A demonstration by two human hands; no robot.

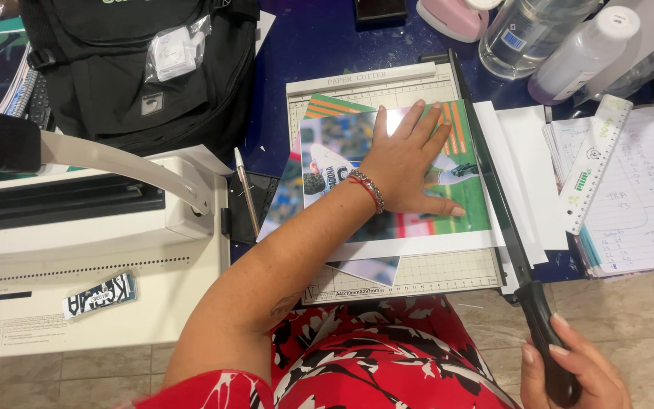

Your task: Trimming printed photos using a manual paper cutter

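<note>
Meanwhile the left hand (406, 163) lies open, pressing a printed photo sheet (410, 220) onto the paper cutter (418, 276). The right hand (573, 371) grips the cutter's black blade handle (546, 333). Just beside the blade sit white paper strips (527, 151), a ruler (593, 163) and a notebook (645, 204).

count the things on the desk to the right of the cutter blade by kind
Clear plastic bottles: 2, a wide one and a slim white-capped one
Rulers: 1
Spiral notebooks: 1
Loose white paper strips: 1 pile
Total: 5

The right hand grips the cutter handle; the left hand presses the printed photo sheet.
</note>
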